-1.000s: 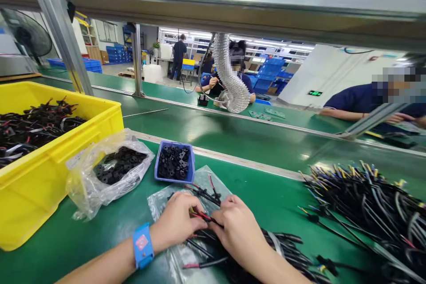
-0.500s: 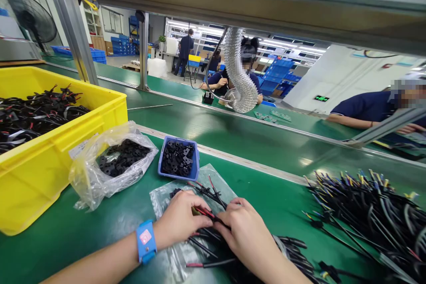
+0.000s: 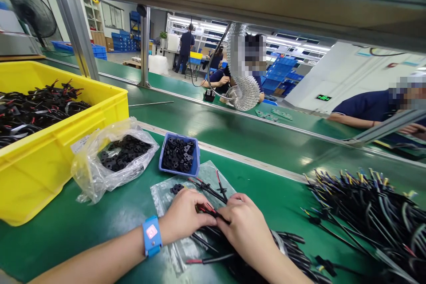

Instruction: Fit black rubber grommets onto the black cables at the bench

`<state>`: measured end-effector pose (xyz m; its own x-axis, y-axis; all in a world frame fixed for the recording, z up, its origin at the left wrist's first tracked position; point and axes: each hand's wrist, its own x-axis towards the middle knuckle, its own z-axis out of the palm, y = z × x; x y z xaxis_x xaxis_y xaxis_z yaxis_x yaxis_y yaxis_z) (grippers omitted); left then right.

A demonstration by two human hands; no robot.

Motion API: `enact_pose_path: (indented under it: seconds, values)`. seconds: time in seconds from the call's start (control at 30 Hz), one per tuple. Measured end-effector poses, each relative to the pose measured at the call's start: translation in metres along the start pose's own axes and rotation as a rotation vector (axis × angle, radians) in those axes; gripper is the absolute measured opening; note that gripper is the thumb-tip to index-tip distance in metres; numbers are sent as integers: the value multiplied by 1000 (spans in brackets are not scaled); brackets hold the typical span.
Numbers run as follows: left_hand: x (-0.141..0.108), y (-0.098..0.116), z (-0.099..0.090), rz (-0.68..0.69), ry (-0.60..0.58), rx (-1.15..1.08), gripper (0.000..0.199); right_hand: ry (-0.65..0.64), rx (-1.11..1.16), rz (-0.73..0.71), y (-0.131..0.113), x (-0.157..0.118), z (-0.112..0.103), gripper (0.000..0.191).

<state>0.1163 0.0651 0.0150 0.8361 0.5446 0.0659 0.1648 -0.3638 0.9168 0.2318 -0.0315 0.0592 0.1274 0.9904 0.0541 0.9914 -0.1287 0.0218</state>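
My left hand [image 3: 186,213], with a blue wrist strap [image 3: 152,236] on its wrist, is closed on the red-and-black end of a cable [image 3: 207,208]. Close beside it, my right hand [image 3: 242,222] pinches the same cable's black sheath; the fingertips hide the exact grip. Under both hands lie more black cables [image 3: 293,248] with red wire ends, partly on a clear plastic bag [image 3: 173,248]. Small black plastic clips [image 3: 177,189] rest on the bag by my left knuckles. Beyond stands a blue bin [image 3: 179,154] of similar black clips.
A yellow crate [image 3: 100,111] of cables stands at left, next to an open clear bag [image 3: 89,173] of black parts. Cables with coloured wire ends [image 3: 376,217] are heaped at right. A flexible duct [image 3: 248,97] hangs beyond the metal rail. Co-workers sit across the bench.
Both hands stay together on the cable with only small finger shifts. My left forearm has moved slightly right, and the whole view has shifted a little.
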Motion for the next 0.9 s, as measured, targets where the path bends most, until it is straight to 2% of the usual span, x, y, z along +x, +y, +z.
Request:
enact_pose_path:
  seconds: [0.07,0.17,0.27,0.33,0.43,0.6,0.9]
  values:
    - [1,3,-10,23,-39,51,14,-28,-3,9,0,1,-1,22]
    - [2,5,-41,86,-39,156,23,-87,-10,39,1,2,-5,19]
    - [2,1,-74,55,-1,329,9,-151,-22,63,0,4,-8,18]
    - [2,-4,-85,23,-22,486,9,-183,-33,69,-1,5,-10,16]
    - [0,-9,-82,23,-66,646,12,-206,-79,79,-4,6,-13,12]
    - [-2,-12,-68,23,-137,734,18,-224,-97,67,-8,3,-18,7]
    - [-5,-12,-70,74,-163,792,26,-316,26,-101,-3,-5,-21,15]
